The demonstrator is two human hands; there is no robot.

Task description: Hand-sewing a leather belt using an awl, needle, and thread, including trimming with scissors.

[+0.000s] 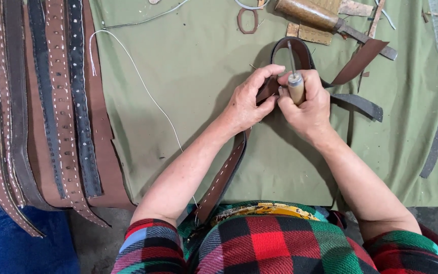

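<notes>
My left hand (247,101) pinches the brown leather strap (224,175); my right hand (307,104) grips a wooden-handled awl (295,83) above it. Finished belts (41,101) hang well left of the strap.

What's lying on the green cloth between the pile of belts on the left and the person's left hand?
In the head view, only a thin white thread crosses the green cloth between the pile of belts and the left hand; otherwise that stretch is bare.
</notes>
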